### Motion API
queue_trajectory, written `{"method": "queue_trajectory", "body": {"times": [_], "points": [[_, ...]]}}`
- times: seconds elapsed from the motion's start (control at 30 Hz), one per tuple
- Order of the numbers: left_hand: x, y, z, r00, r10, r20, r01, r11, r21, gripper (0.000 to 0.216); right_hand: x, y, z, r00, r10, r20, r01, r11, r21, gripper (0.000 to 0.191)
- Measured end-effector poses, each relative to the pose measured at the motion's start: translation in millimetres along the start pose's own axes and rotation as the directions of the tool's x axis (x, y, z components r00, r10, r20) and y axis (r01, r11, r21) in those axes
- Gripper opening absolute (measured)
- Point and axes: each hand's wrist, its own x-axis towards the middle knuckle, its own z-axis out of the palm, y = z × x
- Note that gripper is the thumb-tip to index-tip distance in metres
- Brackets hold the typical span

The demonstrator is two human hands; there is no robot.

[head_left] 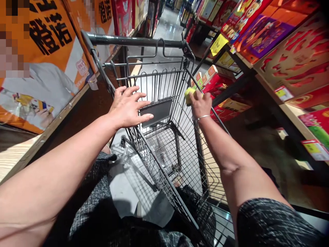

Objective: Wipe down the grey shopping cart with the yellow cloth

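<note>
A grey wire shopping cart [158,115] stands in front of me, its handle bar [138,40] at the far end. My left hand [130,108] is spread with nothing in it, over the left top rim of the basket; whether it touches the wire I cannot tell. Over at the right top rim, my right hand [202,104] is closed on a bright yellow-green, soft-looking wad [189,95], perhaps a cloth or sponge. Most of the wad is hidden by the fingers. Inside the cart, a dark grey panel [157,112] is fixed to the wire at the handle end.
Shelves of red and purple gift boxes [272,34] with price tags [283,93] line the right side. More red boxes [217,80] sit low beside the cart. Orange printed panels [51,31] and a wooden ledge [48,133] border the left. A shiny floor [168,24] runs beyond the handle.
</note>
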Motion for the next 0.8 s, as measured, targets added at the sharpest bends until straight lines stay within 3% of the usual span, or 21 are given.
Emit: {"method": "queue_trajectory", "body": {"times": [0.07, 0.13, 0.23, 0.37, 0.43, 0.53, 0.67, 0.8], "points": [[0, -1, 0, 1.0, 0.003, 0.004, -0.003, 1.0, -0.006, 0.057, 11, 15, -9, 0.99, -0.008, -0.143, 0.006, 1.0, -0.018, 0.052], [0, -3, 1, 1.0, 0.005, 0.003, -0.005, 1.0, -0.006, 0.059, 5, 19, -3, 0.993, -0.018, -0.12, 0.013, 0.999, -0.041, 0.053], [1, -2, 0, 1.0, 0.006, 0.006, -0.006, 1.0, 0.005, 0.064, -31, 4, 32, 0.991, -0.073, 0.111, 0.082, 0.994, -0.079, 0.055], [3, 0, -1, 1.0, -0.003, 0.021, 0.002, 0.999, 0.04, 0.076, -90, -32, 93, 0.929, -0.092, 0.358, 0.112, 0.993, -0.036, 0.056], [4, 0, -1, 1.0, -0.007, 0.031, 0.006, 0.998, 0.055, 0.078, -113, -50, 118, 0.889, -0.025, 0.457, 0.003, 0.999, 0.049, 0.056], [5, 0, -1, 0.999, -0.007, 0.042, 0.004, 0.998, 0.062, 0.072, -136, -74, 141, 0.787, 0.104, 0.608, -0.246, 0.957, 0.156, 0.063], [7, -4, -1, 0.999, -0.011, 0.034, 0.01, 0.999, 0.052, 0.07, -158, -103, 145, 0.729, 0.152, 0.668, -0.374, 0.905, 0.202, 0.076], [12, -9, 0, 1.0, -0.018, 0.024, 0.017, 0.999, 0.041, 0.071, -183, -142, 124, 0.711, -0.024, 0.703, -0.364, 0.842, 0.397, 0.076]]}}
